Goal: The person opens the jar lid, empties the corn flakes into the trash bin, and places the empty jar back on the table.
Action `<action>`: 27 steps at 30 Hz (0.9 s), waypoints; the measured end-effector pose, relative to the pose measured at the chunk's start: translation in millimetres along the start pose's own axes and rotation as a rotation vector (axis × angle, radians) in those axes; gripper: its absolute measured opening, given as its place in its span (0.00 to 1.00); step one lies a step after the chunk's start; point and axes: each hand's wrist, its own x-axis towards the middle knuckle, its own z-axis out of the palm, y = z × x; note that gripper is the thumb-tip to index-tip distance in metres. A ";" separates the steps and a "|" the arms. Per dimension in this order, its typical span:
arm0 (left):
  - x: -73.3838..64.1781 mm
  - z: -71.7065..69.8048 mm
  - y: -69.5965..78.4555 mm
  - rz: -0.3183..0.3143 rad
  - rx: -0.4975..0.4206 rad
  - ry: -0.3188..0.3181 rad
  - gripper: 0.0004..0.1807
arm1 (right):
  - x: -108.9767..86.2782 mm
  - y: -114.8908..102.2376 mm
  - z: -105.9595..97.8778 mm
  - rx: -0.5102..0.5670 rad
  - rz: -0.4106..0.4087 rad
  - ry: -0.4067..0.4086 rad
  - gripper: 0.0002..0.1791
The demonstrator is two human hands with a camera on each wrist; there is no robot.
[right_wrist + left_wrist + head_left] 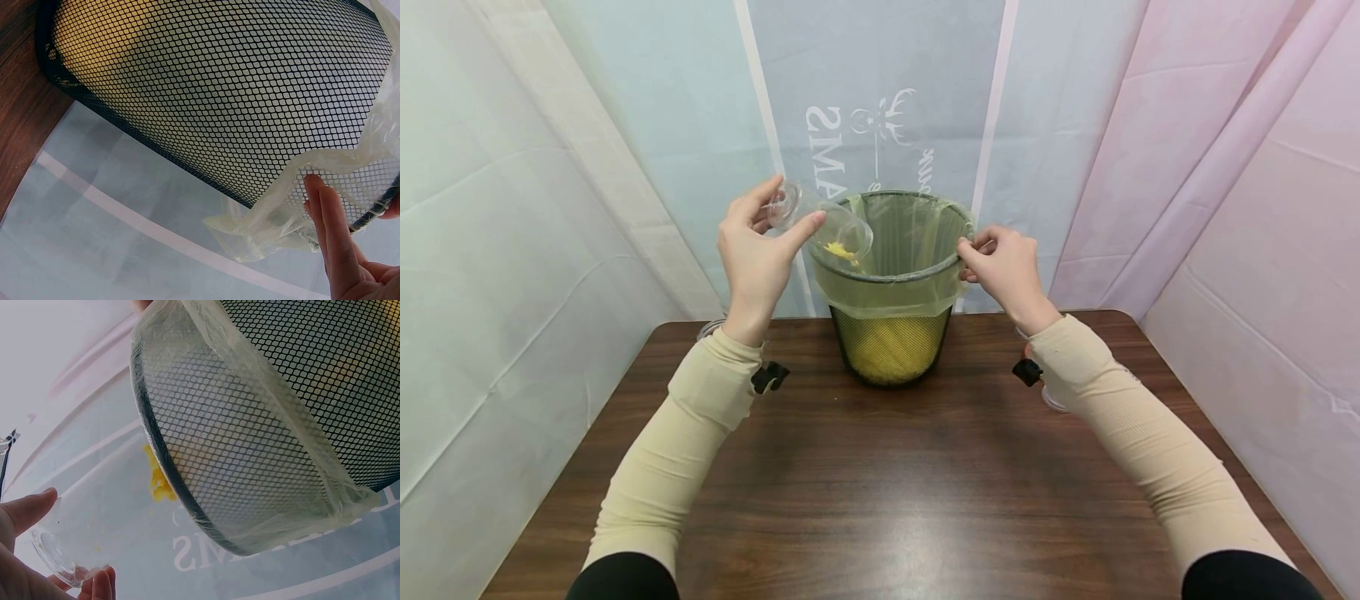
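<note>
My left hand (754, 265) holds a clear plastic cup (820, 218) sideways, thumb on one side and fingers on the other. The cup's mouth tips down over the left rim of a black mesh wastebasket (891, 346). Yellow bits (841, 250) lie at the mouth; in the left wrist view these yellow pieces (157, 475) show beside the rim. A pale yellow-green bin liner (887, 297) folds over the basket's edge, and something yellow shows through the lower mesh. At the right rim, my right hand (1009, 265) pinches the liner and edge, fingers outside against the mesh.
The wastebasket stands at the back of a dark brown wooden table (895, 492). Clear round items peek out behind the left wrist (709, 329) and under the right forearm (1054, 402), mostly hidden. Pale curtains (647, 150) enclose the back and sides.
</note>
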 end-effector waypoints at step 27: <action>2.0 16.9 6.5 0.172 -0.075 -0.209 0.33 | 0.4 2.4 2.3 0.026 0.012 -0.024 0.20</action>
